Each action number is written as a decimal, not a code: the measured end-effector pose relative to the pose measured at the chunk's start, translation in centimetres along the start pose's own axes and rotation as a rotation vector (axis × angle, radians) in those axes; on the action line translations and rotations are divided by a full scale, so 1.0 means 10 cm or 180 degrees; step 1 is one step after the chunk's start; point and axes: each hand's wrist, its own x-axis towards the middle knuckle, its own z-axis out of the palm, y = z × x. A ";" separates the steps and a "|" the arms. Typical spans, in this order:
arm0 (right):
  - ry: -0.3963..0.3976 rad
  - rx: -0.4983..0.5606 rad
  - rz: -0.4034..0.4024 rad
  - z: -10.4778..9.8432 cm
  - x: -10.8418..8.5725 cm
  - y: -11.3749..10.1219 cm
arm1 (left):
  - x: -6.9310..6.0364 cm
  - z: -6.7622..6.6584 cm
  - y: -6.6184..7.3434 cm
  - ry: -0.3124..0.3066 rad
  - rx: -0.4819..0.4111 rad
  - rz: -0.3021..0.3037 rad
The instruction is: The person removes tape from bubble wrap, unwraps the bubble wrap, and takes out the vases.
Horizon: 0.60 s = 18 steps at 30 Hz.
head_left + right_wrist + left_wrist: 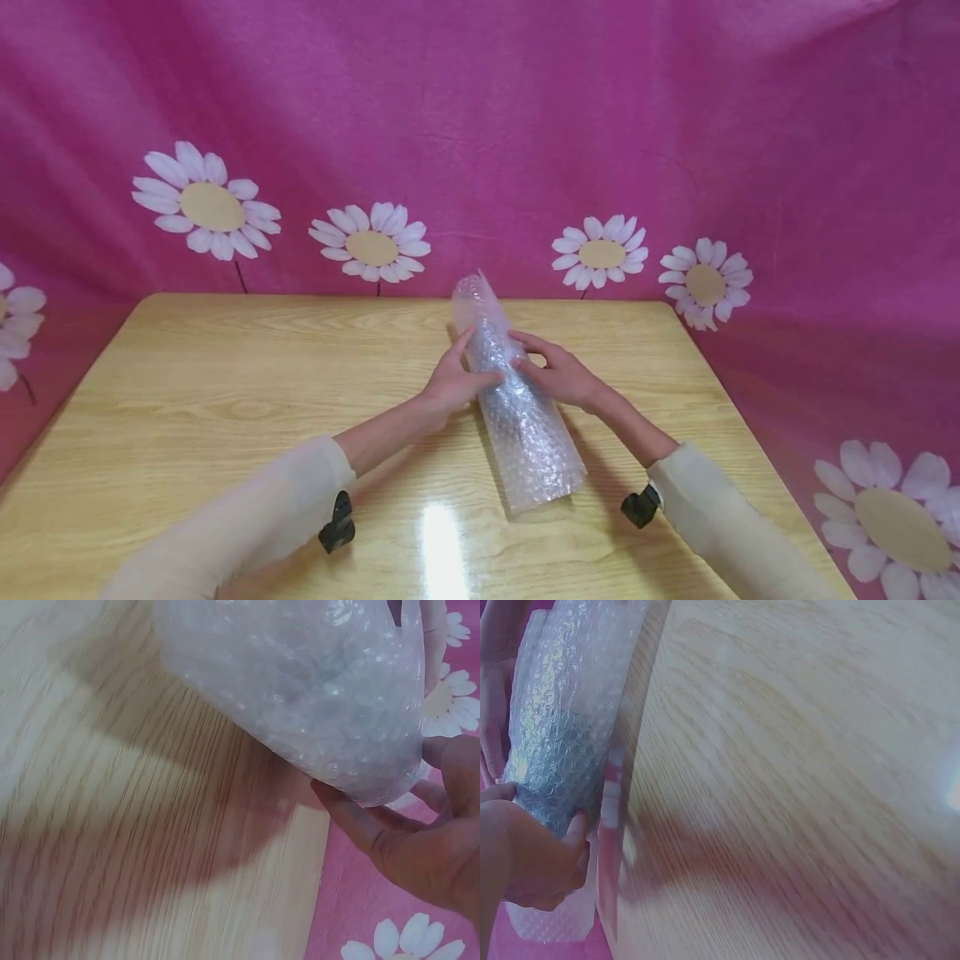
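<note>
A long roll of clear bubble wrap (528,446) lies lengthwise on the table, its far end at the back edge. Something greyish shows faintly through the layers (562,757) in the left wrist view, but its kind is hidden. My left hand (456,382) grips the roll from the left, thumb on top. From the other side my right hand (561,377) holds it near the middle, thumb and fingers bent around the wrap. In the right wrist view, the fingers of the right hand (427,840) touch the underside of the bubble wrap (315,712).
The wooden table (247,375) spreads out on both sides of the roll. A pink cloth with daisies (480,125) hangs behind and beside it. Dark wrist cameras (337,523) sit on both pale sleeves.
</note>
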 end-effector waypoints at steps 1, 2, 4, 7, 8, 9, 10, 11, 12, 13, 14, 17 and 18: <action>0.0007 0.0005 0.0002 0.00 0.00 -0.02 | -0.01 -0.01 0.01 -0.0006 0.0024 -0.0007; 0.0017 0.0007 0.0000 0.01 0.00 -0.03 | -0.02 -0.02 0.03 -0.0018 0.0039 -0.0015; 0.0029 0.0026 -0.0008 0.02 -0.01 -0.05 | -0.03 -0.04 0.03 -0.0036 0.0051 -0.0001; 0.0015 0.0040 0.0022 0.05 -0.03 -0.10 | -0.05 -0.08 0.02 -0.0073 0.0006 0.0018; -0.0001 0.0036 0.0039 0.07 -0.04 -0.10 | -0.06 -0.09 0.00 -0.0091 -0.0015 0.0011; -0.0018 0.0028 0.0049 0.08 -0.05 -0.10 | -0.07 -0.10 -0.01 -0.0113 -0.0048 0.0008; -0.0030 0.0007 0.0046 0.10 -0.06 -0.11 | -0.08 -0.11 -0.03 -0.0131 -0.0071 0.0000; -0.0036 0.0006 0.0061 0.12 -0.06 -0.11 | -0.09 -0.13 -0.04 -0.0144 -0.0079 -0.0014; -0.0032 0.0000 0.0060 0.14 -0.07 -0.11 | -0.10 -0.14 -0.05 -0.0154 -0.0092 -0.0026; -0.0021 -0.0013 0.0043 0.15 -0.07 -0.11 | -0.11 -0.15 -0.06 -0.0165 -0.0102 -0.0031; 0.0003 -0.0028 0.0037 0.16 -0.07 -0.12 | -0.12 -0.17 -0.06 -0.0171 -0.0114 -0.0027; 0.0091 -0.0074 0.0037 0.19 -0.07 -0.16 | -0.14 -0.21 -0.03 -0.0165 -0.0069 -0.0029; 0.0113 -0.0090 0.0029 0.20 -0.07 -0.17 | -0.14 -0.22 -0.02 -0.0165 -0.0059 -0.0038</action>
